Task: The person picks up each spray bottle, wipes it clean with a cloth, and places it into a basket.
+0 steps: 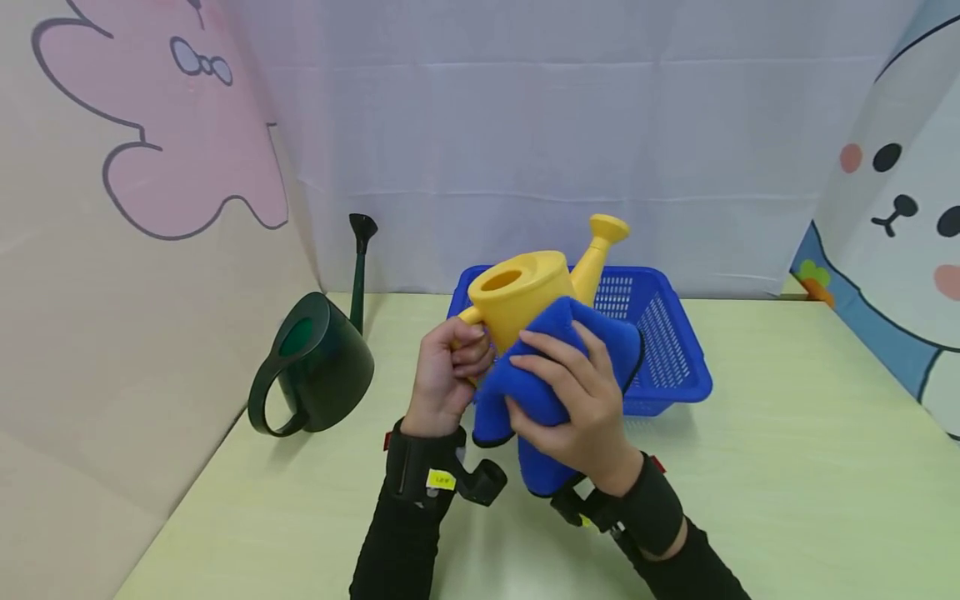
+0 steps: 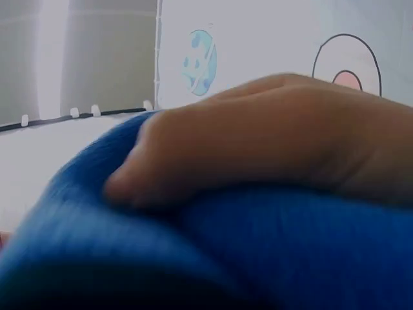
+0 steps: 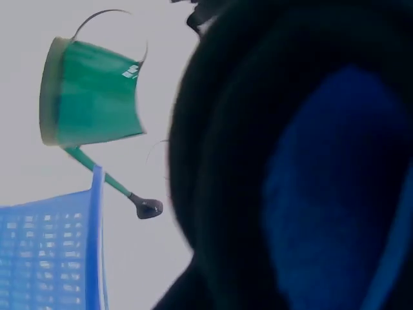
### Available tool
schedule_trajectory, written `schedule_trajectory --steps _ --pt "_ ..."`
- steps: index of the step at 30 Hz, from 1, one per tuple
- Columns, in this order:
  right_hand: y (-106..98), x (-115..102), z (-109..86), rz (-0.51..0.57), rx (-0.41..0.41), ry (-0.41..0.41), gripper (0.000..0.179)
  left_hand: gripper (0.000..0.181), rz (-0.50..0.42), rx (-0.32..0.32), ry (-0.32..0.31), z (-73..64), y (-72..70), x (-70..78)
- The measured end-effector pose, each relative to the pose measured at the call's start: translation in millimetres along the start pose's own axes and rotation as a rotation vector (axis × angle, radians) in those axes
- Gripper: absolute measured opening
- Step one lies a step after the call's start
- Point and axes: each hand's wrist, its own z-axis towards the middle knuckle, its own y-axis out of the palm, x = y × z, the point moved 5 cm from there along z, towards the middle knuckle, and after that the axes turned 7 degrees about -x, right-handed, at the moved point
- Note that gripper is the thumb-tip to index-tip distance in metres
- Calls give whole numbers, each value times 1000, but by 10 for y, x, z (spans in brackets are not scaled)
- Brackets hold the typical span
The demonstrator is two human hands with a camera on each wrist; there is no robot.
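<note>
A yellow watering can [image 1: 521, 283] is held up over the table in the head view, its spout pointing up and to the right. My left hand [image 1: 442, 375] grips the can's handle at its left side. With curled fingers, my right hand [image 1: 581, 408] holds a blue cloth [image 1: 497, 408] with dark edging against the can's front. The cloth hides the can's lower body and hangs below the right hand. Up close in the left wrist view, the blue cloth [image 2: 290, 245] lies under a blurred hand. Dark folds and blue cloth [image 3: 335, 194] fill much of the right wrist view.
Behind the yellow can stands a blue perforated basket [image 1: 675, 367]. A dark green watering can [image 1: 330, 375] with a black sprinkler head is on the table [image 1: 787, 467] at the left. White curtain [image 1: 465, 133] and cartoon-printed panels surround the table.
</note>
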Motion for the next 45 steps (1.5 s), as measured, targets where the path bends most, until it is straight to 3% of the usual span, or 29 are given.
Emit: schedule_trajectory --steps 4,9,12,17,24,28,32,35,39,45 --pt "-118 189 -18 166 76 159 38 36 36 -5 -14 -5 -7 17" --pt "-195 412 -69 424 99 354 44 34 32 -17 -51 -27 -25 48" --pt "-198 465 -90 474 87 416 42 34 39 -13 -62 -37 -32 63" --pt "-171 381 -64 340 61 364 42 34 56 3 -50 -36 -40 63" --pt "-49 111 -4 41 38 123 33 36 104 8 -13 0 -19 16" --pt "63 -14 -23 -76 -38 -1 29 32 94 24 -12 18 -1 -19" --pt "165 -89 -64 -169 -152 -73 32 24 29 56 -47 22 12 -54" --pt "182 -94 -73 -194 -175 -84 33 21 14 76 -54 24 8 -66" --pt "121 -45 -43 -126 -98 -54 31 24 71 79 -26 27 8 -53" --pt "-66 136 -2 110 58 152 34 33 153 19 -17 29 25 -33"
